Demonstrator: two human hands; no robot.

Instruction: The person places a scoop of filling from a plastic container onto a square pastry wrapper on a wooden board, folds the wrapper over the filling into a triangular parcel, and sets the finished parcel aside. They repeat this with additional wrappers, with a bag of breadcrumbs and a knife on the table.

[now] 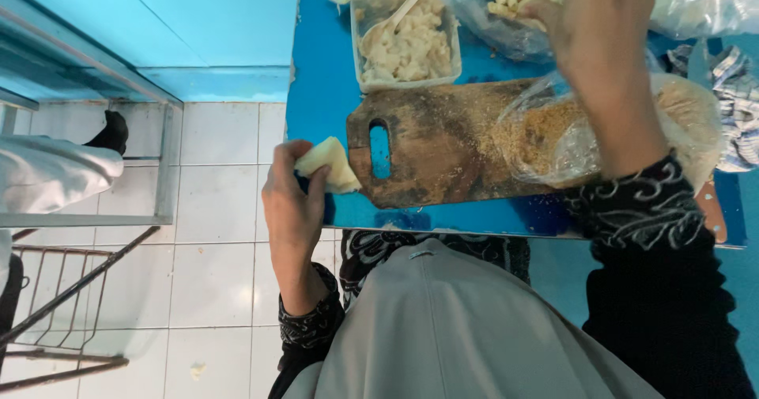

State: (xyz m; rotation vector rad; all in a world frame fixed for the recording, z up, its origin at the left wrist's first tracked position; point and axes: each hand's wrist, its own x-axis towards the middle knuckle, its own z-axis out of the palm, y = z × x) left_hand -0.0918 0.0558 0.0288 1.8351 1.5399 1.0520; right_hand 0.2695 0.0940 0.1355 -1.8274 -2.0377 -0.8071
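Left hand (294,209) at centre-left pinches a pale wedge (330,164) at the blue surface (316,67) edge; right hand (589,19), top right, grip unclear. Better hold it steady over the wooden board (431,142).

The flat table top (324,90) at centre is bright blue; the handled wooden cutting board (443,142) is dark brown; sleeves at the bottom are black with white swirls.
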